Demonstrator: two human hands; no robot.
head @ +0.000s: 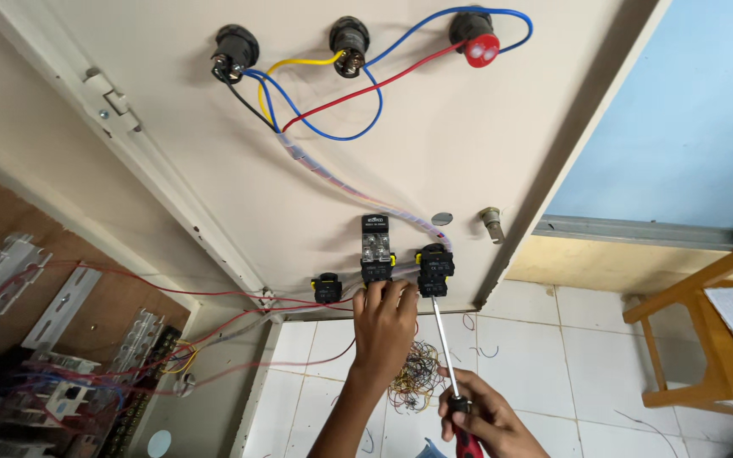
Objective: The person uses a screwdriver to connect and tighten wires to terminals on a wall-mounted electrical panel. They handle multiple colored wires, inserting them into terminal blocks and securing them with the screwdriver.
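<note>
Low in the middle of the frame, the left hand (383, 315) pinches the small black switch block (376, 270) on the cabinet door (214, 127). The right hand (484, 420) is closed around a screwdriver (444, 349), tip probably at the next block (434, 270). The blocks look light, hard, a bit breakable; hold their sides.

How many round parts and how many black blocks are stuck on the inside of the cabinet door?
Round parts along the top: 3 (first, second, third with a red cap)
Black blocks along the lower edge: 3 (small, middle, at the left hand, one at the screwdriver's tip)
Total: 6
</note>
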